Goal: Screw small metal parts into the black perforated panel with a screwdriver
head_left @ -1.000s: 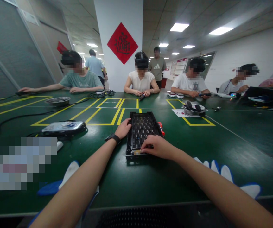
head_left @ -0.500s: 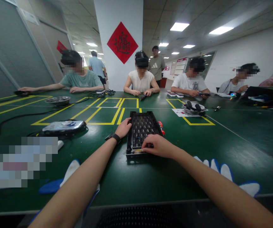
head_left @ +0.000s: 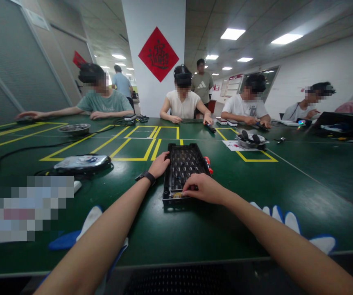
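Observation:
In front of me on the green table lies a shallow black case (head_left: 166,189) with rows of small metallic pieces inside. My left hand (head_left: 159,165) grips its left rim, the thumb over the edge. At the near end my right hand (head_left: 205,187) is pinched, fingertips down by a yellowish part (head_left: 177,195) in the case. Whatever those fingertips may hold is too small to make out. Red round pieces (head_left: 208,163) sit against the right side of the case, partly hidden by it.
White-and-blue gloves (head_left: 291,225) lie near the front edge, others under my left forearm. A packaged item (head_left: 82,162) with cables is to the left. Metal bowls (head_left: 75,129) stand farther back, one holding black objects (head_left: 252,139). Several people sit opposite behind yellow tape outlines.
My hands and the case hold nearly the same position. Across the table, a co-worker's hand has moved a dark tool rightward. A person in the background has shifted.

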The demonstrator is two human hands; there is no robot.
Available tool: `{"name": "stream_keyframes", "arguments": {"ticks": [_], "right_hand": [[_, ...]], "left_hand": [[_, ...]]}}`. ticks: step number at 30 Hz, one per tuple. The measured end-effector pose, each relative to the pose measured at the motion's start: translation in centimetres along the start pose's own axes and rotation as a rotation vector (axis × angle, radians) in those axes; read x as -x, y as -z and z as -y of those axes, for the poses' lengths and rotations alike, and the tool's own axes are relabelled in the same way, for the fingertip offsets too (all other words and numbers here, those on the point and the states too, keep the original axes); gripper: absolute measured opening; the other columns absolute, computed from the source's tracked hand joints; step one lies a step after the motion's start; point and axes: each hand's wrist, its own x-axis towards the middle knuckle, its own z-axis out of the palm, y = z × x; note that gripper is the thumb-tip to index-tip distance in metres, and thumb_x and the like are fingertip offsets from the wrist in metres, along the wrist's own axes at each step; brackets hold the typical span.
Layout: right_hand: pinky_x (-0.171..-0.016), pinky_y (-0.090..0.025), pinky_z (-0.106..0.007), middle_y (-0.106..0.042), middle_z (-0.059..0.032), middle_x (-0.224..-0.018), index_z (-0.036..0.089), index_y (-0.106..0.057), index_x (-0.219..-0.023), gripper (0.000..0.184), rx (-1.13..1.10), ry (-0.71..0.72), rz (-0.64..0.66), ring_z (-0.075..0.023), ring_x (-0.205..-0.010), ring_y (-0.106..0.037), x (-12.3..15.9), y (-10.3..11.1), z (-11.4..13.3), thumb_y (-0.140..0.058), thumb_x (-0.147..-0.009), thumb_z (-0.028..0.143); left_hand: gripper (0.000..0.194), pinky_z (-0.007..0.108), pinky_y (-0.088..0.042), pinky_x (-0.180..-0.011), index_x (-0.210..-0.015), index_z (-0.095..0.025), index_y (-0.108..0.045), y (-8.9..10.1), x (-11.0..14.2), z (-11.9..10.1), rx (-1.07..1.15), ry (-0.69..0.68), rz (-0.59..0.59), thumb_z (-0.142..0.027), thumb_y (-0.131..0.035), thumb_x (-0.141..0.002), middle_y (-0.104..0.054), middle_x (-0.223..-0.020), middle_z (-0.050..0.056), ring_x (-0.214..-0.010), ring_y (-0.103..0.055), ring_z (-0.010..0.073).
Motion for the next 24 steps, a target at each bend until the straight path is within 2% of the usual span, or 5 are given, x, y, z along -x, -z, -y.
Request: {"name": "stream_keyframes", "arguments": {"ticks": [15,21,24], "right_hand": [[-0.067,-0.038,-0.025,-0.065,-0.0042,-0.078,0.018,-0.068,-0.084,0.020,-0.002,0.001,-0.006,-0.0127,-0.073,-0.055,-0.05,-0.44,-0.31,-0.056,-0.079,0.032],[-0.067,-0.038,-0.025,-0.065,-0.0038,-0.078,0.018,-0.068,-0.083,0.019,0.005,0.012,-0.010,-0.0125,-0.073,-0.055,0.00,-0.35,-0.23,-0.056,-0.079,0.032],[-0.068,-0.038,-0.025,-0.065,-0.0038,-0.079,0.018,-0.068,-0.083,0.019,0.014,0.014,-0.012,-0.0124,-0.073,-0.055,-0.02,-0.35,-0.24,-0.056,-0.079,0.032]], "left_hand": [[0.048,0.037,-0.036,-0.098,-0.123,-0.014,-0.045,-0.10,-0.03,0.06,0.015,0.024,0.003,-0.022,-0.040,-0.076,-0.050,-0.126,0.008,-0.114,-0.047,0.0218],[0.045,0.034,-0.037,-0.098,-0.120,-0.015,-0.048,-0.16,-0.10,0.40,0.065,-0.031,-0.006,-0.021,-0.040,-0.076,-0.052,-0.123,0.006,-0.112,-0.048,0.0196],[0.045,0.033,-0.037,-0.098,-0.119,-0.015,-0.048,-0.13,-0.14,0.37,0.067,-0.015,-0.015,-0.020,-0.040,-0.075,-0.053,-0.123,0.006,-0.111,-0.049,0.0194]]}}
